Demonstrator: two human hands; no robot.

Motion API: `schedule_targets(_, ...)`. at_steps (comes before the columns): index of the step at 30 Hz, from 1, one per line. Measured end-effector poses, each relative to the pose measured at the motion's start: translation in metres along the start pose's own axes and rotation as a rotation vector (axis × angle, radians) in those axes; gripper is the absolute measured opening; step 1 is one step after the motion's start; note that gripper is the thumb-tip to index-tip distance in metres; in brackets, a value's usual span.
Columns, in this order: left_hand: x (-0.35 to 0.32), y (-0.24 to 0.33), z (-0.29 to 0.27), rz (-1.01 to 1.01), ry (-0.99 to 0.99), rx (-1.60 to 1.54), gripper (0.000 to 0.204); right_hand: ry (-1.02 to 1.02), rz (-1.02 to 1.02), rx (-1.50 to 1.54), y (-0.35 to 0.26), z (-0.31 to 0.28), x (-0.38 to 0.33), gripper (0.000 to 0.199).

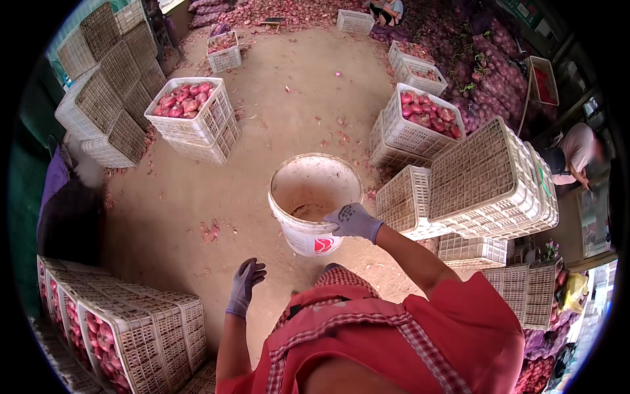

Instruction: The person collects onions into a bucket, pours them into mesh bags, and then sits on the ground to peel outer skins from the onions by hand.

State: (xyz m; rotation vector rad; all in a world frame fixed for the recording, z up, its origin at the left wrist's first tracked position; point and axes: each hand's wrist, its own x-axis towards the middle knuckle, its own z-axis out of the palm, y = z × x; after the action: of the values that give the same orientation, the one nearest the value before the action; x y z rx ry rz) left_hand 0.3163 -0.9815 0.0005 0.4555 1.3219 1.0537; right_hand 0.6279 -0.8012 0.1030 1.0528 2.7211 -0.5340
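Note:
A white plastic bucket (298, 230) stands upright in front of me, with a red mark on its side. Dirt and a brown residue show on its inner wall and bottom. My right hand (356, 222), in a grey-lilac work glove, grips the bucket's near right rim with the fingers over the edge. My left hand (245, 286), gloved the same way, hangs at my left side, apart from the bucket. Its fingers are loosely bent with nothing in them.
Crates of red onions (197, 121) stand ahead left, others (420, 131) ahead right. Stacked empty crates (485, 184) rise close on my right; onion-filled crates (144, 328) sit near left. Onion skins (210, 231) litter the floor. Two people (574, 154) (388, 12) are farther off.

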Motion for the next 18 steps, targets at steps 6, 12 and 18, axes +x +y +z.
schedule_targets(6, 0.146, 0.140, 0.078, -0.184, -0.248, -0.088, 0.065, 0.127, -0.219, -0.205, 0.064, -0.032, 0.128, 0.008)
schedule_targets(12, 0.311, 0.149, 0.034, -0.367, -0.195, -0.351, 0.057, 0.186, -0.468, -0.339, 0.115, -0.094, 0.267, 0.004)
schedule_targets(18, 0.440, 0.225, 0.052, -0.452, -0.218, -0.811, 0.044, 0.254, -0.571, -0.393, 0.187, -0.143, 0.403, 0.006)
